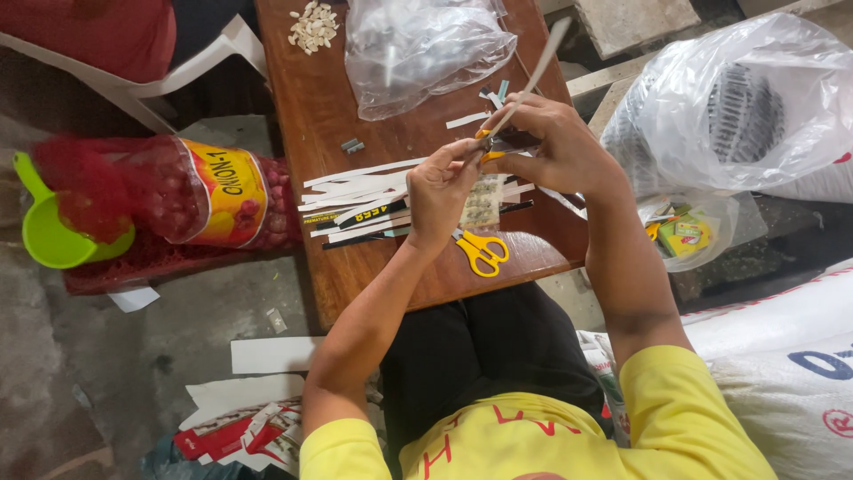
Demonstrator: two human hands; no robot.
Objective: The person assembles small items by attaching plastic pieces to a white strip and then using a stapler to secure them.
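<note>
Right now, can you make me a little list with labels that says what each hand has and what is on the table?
Left hand: pinching a small clear packet with little bits inside.
Right hand: holding a long paper strip that sticks up, beside a small orange-handled tool, unclear what kind.
Table: brown wood.
On the table: yellow scissors, cut paper strips, a clear bag, a seed pile.
On the floor: a red mesh sack, a green scoop, paper scraps.
</note>
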